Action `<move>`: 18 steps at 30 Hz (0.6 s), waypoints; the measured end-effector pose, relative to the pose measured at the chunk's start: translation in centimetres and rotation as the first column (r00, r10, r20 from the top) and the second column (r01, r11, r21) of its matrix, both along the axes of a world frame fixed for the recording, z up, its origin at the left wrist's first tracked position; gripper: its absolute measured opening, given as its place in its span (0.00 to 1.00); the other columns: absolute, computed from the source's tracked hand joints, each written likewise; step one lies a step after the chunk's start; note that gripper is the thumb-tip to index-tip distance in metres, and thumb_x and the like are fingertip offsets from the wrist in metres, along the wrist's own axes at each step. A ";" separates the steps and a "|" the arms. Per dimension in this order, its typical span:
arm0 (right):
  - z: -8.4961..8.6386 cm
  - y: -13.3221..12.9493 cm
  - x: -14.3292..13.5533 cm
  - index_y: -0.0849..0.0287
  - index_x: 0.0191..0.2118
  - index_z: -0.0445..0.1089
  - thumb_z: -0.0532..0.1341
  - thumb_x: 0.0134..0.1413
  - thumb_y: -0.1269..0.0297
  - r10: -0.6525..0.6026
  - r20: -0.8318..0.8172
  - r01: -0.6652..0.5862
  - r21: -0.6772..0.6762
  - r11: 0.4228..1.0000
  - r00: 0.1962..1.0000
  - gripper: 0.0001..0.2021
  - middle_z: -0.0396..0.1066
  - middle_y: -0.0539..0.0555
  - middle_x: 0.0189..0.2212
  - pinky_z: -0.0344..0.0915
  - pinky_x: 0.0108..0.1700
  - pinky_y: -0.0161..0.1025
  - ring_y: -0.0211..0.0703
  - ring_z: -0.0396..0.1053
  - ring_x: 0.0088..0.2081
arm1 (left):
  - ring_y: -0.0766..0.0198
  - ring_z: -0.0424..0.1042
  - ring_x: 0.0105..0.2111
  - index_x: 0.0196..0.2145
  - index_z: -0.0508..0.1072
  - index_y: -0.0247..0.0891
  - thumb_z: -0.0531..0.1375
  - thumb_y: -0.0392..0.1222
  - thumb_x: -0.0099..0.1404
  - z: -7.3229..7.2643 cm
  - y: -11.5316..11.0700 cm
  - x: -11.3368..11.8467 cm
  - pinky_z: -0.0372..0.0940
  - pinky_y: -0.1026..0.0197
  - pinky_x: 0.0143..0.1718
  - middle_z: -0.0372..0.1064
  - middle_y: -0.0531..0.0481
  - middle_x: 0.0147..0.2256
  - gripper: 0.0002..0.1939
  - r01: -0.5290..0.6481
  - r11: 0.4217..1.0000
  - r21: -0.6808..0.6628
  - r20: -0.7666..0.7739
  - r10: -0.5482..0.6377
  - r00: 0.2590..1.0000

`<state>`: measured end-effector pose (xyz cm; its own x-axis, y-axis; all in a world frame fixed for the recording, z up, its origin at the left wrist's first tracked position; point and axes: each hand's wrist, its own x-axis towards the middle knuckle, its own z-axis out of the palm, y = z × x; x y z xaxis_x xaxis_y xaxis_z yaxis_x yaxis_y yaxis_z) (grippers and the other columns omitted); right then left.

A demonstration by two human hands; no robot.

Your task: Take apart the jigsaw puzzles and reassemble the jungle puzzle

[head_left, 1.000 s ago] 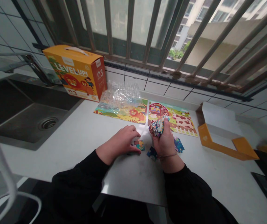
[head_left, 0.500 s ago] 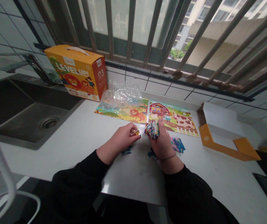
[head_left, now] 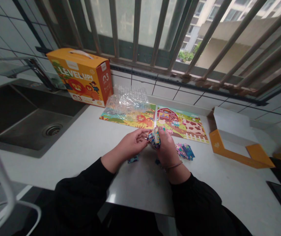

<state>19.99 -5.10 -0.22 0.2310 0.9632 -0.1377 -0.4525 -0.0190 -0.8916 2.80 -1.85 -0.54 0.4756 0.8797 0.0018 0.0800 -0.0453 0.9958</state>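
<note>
Nearest to us, our black sleeves [head_left: 81, 191] reach over the pale counter [head_left: 140, 191]. Well before the farm picture [head_left: 196, 126], one dark piece [head_left: 157, 162] shows beside our right wrist, mostly hidden, and some dark teal pieces [head_left: 133, 159] lie farther left of the picture, under our left hand [head_left: 131, 144]. Our hands meet just in front of the farm picture's left end: the right hand [head_left: 168, 149] is clamped round a thick bundle of puzzle pieces [head_left: 152, 140], while the left, fingers curled, touches the bundle's side; we cannot tell whether it pinches a piece. A loose pink-and-blue pile [head_left: 186, 152] lies just before the farm picture. Left of the picture is a lion picture [head_left: 146, 119], partly under clear bubble wrap [head_left: 129, 98]; to its right sits an open orange-and-white carton [head_left: 234, 158]. Farther left we see the sink [head_left: 33, 152] and the upright orange box [head_left: 81, 80]. Behind the farm picture rise window bars [head_left: 137, 32].
</note>
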 end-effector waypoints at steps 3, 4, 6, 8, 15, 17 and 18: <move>-0.5 0.3 0.4 0.52 0.44 0.74 0.73 0.59 0.42 -0.080 0.064 0.080 0.010 0.997 0.995 0.21 0.79 0.49 0.32 0.76 0.37 0.38 0.43 0.77 0.34 | 0.55 0.76 0.45 0.60 0.72 0.38 0.70 0.50 0.67 1.0 0.0 -2.1 0.73 0.51 0.48 0.74 0.39 0.54 0.28 -0.023 0.947 0.321 -0.314 0.130 0.940; -0.6 0.5 0.6 0.52 0.44 0.74 0.72 0.60 0.41 -0.103 0.069 0.103 0.006 0.995 0.992 0.20 0.79 0.49 0.31 0.76 0.36 0.38 0.43 0.77 0.34 | 0.52 0.75 0.47 0.57 0.74 0.38 0.73 0.53 0.63 1.3 0.2 -3.1 0.72 0.49 0.51 0.73 0.39 0.53 0.29 0.031 0.927 0.373 -0.415 0.137 0.899; -0.7 0.8 0.8 0.52 0.43 0.74 0.70 0.62 0.39 -0.132 0.062 0.133 -0.007 0.991 0.989 0.21 0.79 0.49 0.31 0.76 0.35 0.38 0.42 0.77 0.33 | 0.48 0.73 0.49 0.48 0.78 0.39 0.80 0.56 0.51 1.6 0.6 -5.0 0.69 0.47 0.54 0.74 0.43 0.48 0.32 0.200 0.919 0.341 -0.588 0.043 0.808; -0.8 1.0 0.9 0.53 0.43 0.74 0.69 0.62 0.37 -0.155 0.038 0.156 -0.013 0.988 0.987 0.22 0.79 0.49 0.32 0.76 0.35 0.37 0.41 0.78 0.32 | 0.49 0.72 0.51 0.47 0.79 0.41 0.82 0.54 0.48 1.7 0.9 -6.6 0.66 0.50 0.55 0.73 0.46 0.47 0.32 0.310 0.909 0.280 -0.656 -0.055 0.753; -0.8 1.0 0.4 0.54 0.46 0.74 0.70 0.61 0.40 -0.126 -0.007 0.125 -0.014 0.992 0.992 0.22 0.80 0.50 0.33 0.78 0.35 0.36 0.41 0.79 0.33 | 0.53 0.72 0.47 0.35 0.77 0.42 0.77 0.46 0.57 2.0 0.9 -7.1 0.64 0.55 0.51 0.73 0.48 0.43 0.15 0.398 0.899 0.185 -0.656 -0.188 0.731; -0.8 0.9 0.3 0.55 0.48 0.75 0.70 0.61 0.40 -0.108 -0.003 0.108 -0.014 0.994 0.994 0.23 0.81 0.51 0.36 0.78 0.36 0.37 0.41 0.80 0.34 | 0.53 0.73 0.47 0.38 0.77 0.42 0.76 0.45 0.57 2.1 0.5 -6.9 0.65 0.55 0.51 0.74 0.48 0.44 0.15 0.388 0.904 0.179 -0.665 -0.179 0.725; -0.8 0.9 0.3 0.55 0.49 0.74 0.70 0.62 0.40 -0.103 -0.003 0.103 -0.013 0.995 0.995 0.23 0.82 0.52 0.37 0.78 0.35 0.37 0.42 0.80 0.34 | 0.52 0.73 0.47 0.40 0.77 0.42 0.76 0.45 0.57 2.0 0.2 -6.8 0.65 0.55 0.51 0.75 0.47 0.45 0.16 0.362 0.913 0.186 -0.681 -0.146 0.718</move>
<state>20.32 -4.21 -1.04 0.3283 0.9324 -0.1514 -0.4561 0.0161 -0.8898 -3.98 -1.63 1.50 0.6612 0.7333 -0.1585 0.6329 -0.4317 0.6427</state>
